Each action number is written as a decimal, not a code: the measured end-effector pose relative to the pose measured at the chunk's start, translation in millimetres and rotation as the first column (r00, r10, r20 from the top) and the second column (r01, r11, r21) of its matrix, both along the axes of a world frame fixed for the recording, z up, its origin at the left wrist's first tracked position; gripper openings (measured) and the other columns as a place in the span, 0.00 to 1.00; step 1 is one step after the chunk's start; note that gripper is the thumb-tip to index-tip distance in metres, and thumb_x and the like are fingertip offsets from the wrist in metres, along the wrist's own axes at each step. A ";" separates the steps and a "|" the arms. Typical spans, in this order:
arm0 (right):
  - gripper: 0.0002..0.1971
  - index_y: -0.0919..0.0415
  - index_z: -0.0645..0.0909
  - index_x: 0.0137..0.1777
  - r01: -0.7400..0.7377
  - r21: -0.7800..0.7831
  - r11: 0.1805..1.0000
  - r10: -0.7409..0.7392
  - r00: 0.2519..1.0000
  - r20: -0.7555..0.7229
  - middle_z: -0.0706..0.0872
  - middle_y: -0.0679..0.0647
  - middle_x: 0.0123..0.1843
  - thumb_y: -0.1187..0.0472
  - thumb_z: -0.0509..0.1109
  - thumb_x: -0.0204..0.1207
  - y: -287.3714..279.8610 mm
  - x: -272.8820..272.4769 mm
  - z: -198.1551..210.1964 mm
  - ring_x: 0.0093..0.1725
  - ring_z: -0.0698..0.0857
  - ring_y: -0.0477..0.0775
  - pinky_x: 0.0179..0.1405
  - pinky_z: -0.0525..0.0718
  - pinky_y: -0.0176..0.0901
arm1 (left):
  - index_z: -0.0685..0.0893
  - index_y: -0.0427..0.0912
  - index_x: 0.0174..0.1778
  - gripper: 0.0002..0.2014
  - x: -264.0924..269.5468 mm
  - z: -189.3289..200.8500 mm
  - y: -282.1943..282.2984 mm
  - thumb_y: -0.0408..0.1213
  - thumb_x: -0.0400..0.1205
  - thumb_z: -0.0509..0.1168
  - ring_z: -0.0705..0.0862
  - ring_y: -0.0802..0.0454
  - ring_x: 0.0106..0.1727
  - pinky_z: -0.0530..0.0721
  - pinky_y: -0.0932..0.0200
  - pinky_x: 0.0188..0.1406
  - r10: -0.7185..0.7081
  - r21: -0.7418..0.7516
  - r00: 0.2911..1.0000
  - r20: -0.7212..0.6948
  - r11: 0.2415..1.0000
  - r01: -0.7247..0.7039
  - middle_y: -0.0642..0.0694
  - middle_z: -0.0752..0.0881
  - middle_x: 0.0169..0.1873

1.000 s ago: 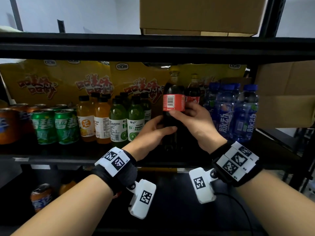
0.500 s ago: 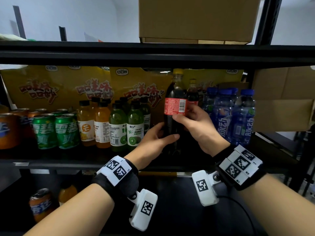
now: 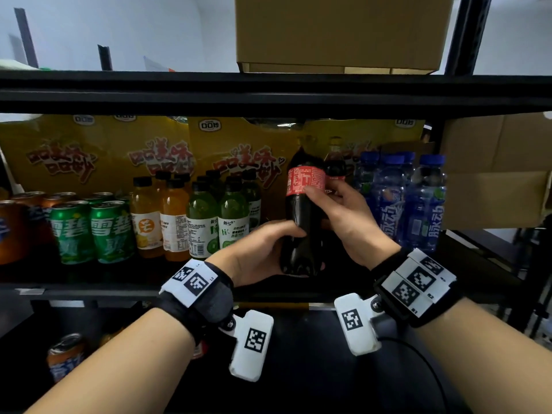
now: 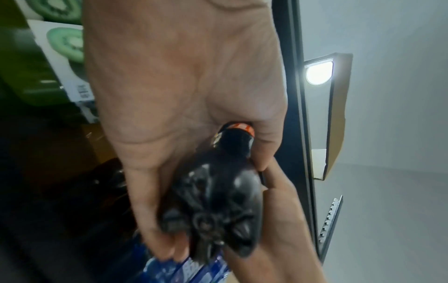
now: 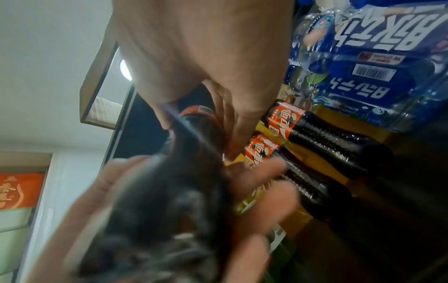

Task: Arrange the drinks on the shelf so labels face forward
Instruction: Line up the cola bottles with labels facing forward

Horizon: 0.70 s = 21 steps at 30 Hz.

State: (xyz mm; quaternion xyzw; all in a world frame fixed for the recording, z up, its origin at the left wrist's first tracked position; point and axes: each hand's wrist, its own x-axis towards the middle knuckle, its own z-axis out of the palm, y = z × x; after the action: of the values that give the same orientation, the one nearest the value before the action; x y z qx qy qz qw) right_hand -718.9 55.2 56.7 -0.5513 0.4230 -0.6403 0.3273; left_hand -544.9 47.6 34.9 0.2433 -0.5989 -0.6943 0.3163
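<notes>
Both hands hold the cola bottle (image 3: 301,222) near the shelf's (image 3: 89,289) front edge; left hand (image 3: 263,249) cups its base, right hand (image 3: 343,216) pinches below the label; full, heavyish, smooth plastic, likely slippery; best gripped at the waist.

Green cans (image 3: 91,231) read 雪碧; blue bottles (image 3: 424,204) apparently 脉动.

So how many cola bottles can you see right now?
3. One cola bottle is held in both hands, lifted off the shelf. Two more stand behind it, beside the blue bottles. Others may be hidden.
</notes>
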 end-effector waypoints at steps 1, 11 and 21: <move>0.22 0.52 0.85 0.64 0.016 0.029 0.999 -0.015 0.999 -0.030 0.93 0.56 0.60 0.41 0.79 0.76 -0.8 -1.8 0.2 0.56 0.94 0.55 0.60 0.90 0.54 | 0.88 0.40 0.64 0.18 2.2 2.9 0.4 0.42 0.80 0.68 0.88 0.29 0.62 0.88 0.38 0.61 -0.044 0.013 0.999 -0.007 0.999 0.044 0.31 0.87 0.64; 0.38 0.60 0.92 0.54 -0.003 0.348 0.938 0.039 0.994 -0.098 0.96 0.57 0.43 0.22 0.70 0.70 -4.3 -11.1 -9.0 0.45 0.95 0.60 0.38 0.89 0.50 | 0.89 0.39 0.60 0.35 -8.6 25.8 16.4 0.68 0.73 0.71 0.94 0.38 0.40 0.90 0.56 0.21 -0.015 0.358 0.992 -0.122 0.932 0.058 0.35 0.92 0.45; 0.44 0.56 0.89 0.59 0.048 0.404 0.913 0.033 0.981 -0.190 0.96 0.56 0.48 0.15 0.63 0.66 -2.3 -15.0 -8.3 0.51 0.95 0.62 0.56 0.92 0.62 | 0.95 0.47 0.47 0.27 -15.0 13.1 19.2 0.69 0.70 0.74 0.94 0.42 0.39 0.86 0.63 0.23 0.091 0.148 0.991 0.101 0.983 -0.105 0.43 0.95 0.45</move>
State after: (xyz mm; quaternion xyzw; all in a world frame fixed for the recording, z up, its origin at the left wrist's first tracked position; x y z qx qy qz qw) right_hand -734.0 52.8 48.4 -0.5287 0.5787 -0.4832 0.3900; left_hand -559.9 66.8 48.0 0.3283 -0.5454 -0.7096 0.3020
